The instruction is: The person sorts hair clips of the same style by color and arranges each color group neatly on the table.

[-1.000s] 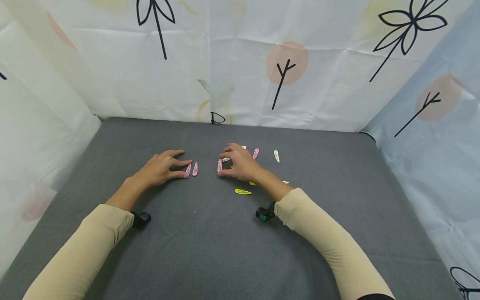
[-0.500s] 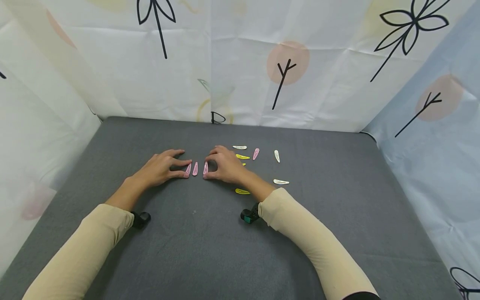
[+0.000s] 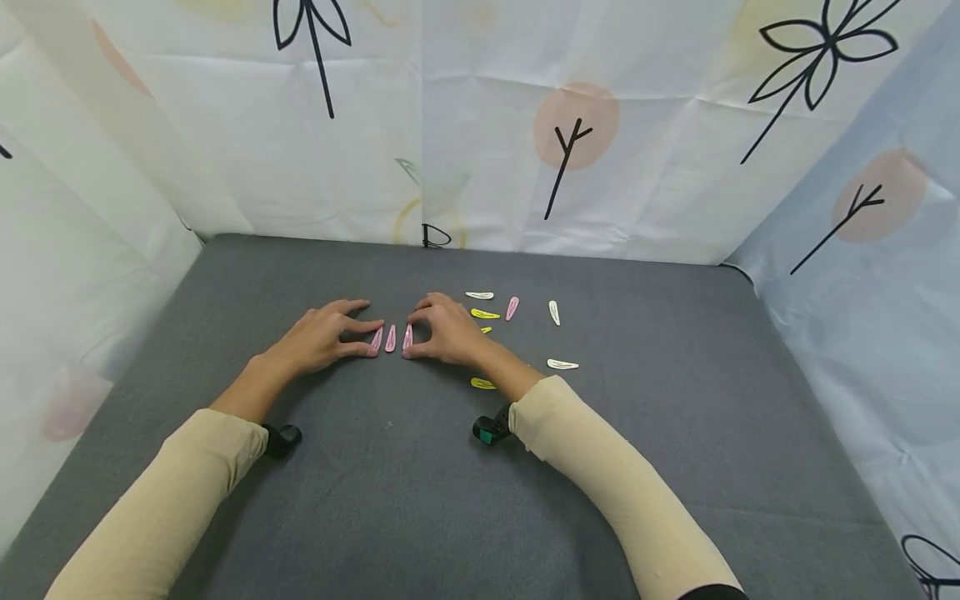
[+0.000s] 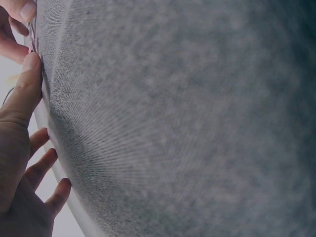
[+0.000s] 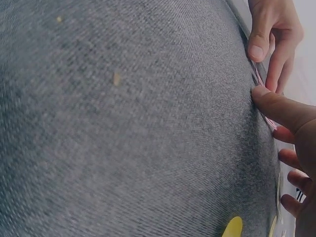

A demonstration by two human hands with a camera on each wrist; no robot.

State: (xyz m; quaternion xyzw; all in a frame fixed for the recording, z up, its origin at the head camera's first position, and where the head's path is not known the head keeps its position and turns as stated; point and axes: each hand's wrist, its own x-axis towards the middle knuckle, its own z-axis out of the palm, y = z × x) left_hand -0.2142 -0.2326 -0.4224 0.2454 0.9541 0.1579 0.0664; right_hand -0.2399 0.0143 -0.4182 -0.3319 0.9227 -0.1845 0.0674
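Observation:
Three pink hair clips stand in a row on the grey cloth in the head view. My left hand (image 3: 322, 337) pinches the left pink hair clip (image 3: 377, 338) between thumb and forefinger. Beside it, touched by neither hand, lies the middle pink hair clip (image 3: 391, 338). The right pink hair clip (image 3: 408, 337) is between the thumb and forefinger of my right hand (image 3: 447, 332), down at the cloth. In the right wrist view, the thumb of the right hand (image 5: 291, 116) hides part of the clips. The left wrist view shows the left hand (image 4: 17, 143) at its edge.
Right of the hands lie a loose pink hair clip (image 3: 512, 308), white hair clips (image 3: 553, 312) and yellow hair clips (image 3: 485, 314), one partly behind the right wrist. The grey table (image 3: 390, 500) is bordered by printed white curtains (image 3: 480, 125) at the back and sides.
My right hand has moved left with its pink hair clip, up beside the middle one, and has slid slightly further since half a second ago. The left hand has stayed in place.

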